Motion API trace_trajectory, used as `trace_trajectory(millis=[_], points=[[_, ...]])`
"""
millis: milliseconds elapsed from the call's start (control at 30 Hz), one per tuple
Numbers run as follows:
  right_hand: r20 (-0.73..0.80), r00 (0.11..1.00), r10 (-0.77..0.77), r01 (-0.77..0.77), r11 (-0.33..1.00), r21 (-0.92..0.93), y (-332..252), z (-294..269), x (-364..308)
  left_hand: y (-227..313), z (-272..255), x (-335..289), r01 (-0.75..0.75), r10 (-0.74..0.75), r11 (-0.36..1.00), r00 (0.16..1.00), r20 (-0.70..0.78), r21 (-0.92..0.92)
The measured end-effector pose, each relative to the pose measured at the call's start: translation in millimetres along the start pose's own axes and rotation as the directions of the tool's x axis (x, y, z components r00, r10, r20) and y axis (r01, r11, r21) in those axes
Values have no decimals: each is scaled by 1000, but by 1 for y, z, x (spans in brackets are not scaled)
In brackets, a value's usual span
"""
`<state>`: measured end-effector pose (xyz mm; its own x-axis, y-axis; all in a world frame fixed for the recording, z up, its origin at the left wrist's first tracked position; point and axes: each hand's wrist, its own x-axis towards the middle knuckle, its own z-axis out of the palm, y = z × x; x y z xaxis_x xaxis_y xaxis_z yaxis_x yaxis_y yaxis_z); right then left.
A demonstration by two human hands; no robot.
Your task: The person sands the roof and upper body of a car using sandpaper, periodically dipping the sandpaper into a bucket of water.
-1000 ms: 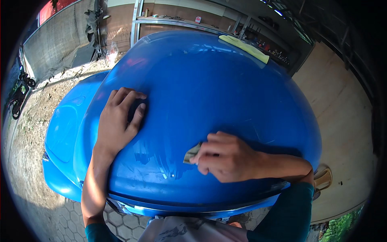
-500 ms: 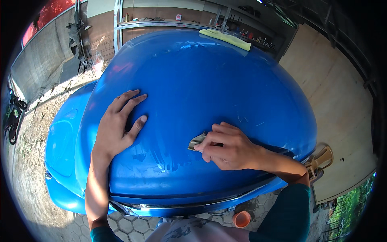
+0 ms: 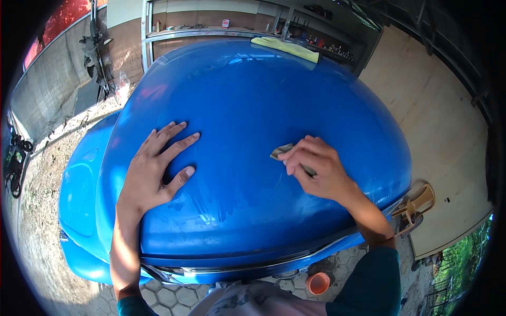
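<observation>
The blue car roof (image 3: 232, 121) spreads out below both hands, with wet-looking streaks on its nearer part. On its left side my left hand (image 3: 150, 171) rests palm down, fingers spread and holding nothing. Right of the middle, my right hand (image 3: 321, 168) pinches a folded grey-green sheet of sandpaper (image 3: 280, 152) against the paint. Part of the sheet is hidden under the fingers. A folded pale yellow cloth (image 3: 284, 48) lies across the far edge of the roof.
Behind the car runs a shelf (image 3: 200, 32) with small items. A plywood panel (image 3: 427, 121) and a tan plastic chair (image 3: 419, 203) stand to the right. An orange bucket (image 3: 318, 284) sits on the paving near me. The car's lower blue body (image 3: 79, 184) juts out left.
My right hand has slid the sandpaper away from me and to the right across the roof. My left hand stays in nearly the same place, its fingers still spread.
</observation>
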<state>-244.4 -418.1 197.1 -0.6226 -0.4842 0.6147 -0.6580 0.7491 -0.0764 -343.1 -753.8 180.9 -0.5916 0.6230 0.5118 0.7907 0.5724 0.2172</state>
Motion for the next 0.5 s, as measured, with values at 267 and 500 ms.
trace_trajectory(millis=[267, 500], points=[[-56, 972, 227, -232, 965, -122, 28, -17, 5, 4, -2, -2, -81, 81, 997, 994, 70, -14], [-55, 939, 340, -334, 938, 94, 51, -22, 9, 7, -3, -2, -107, 108, 994, 993, 50, -21]])
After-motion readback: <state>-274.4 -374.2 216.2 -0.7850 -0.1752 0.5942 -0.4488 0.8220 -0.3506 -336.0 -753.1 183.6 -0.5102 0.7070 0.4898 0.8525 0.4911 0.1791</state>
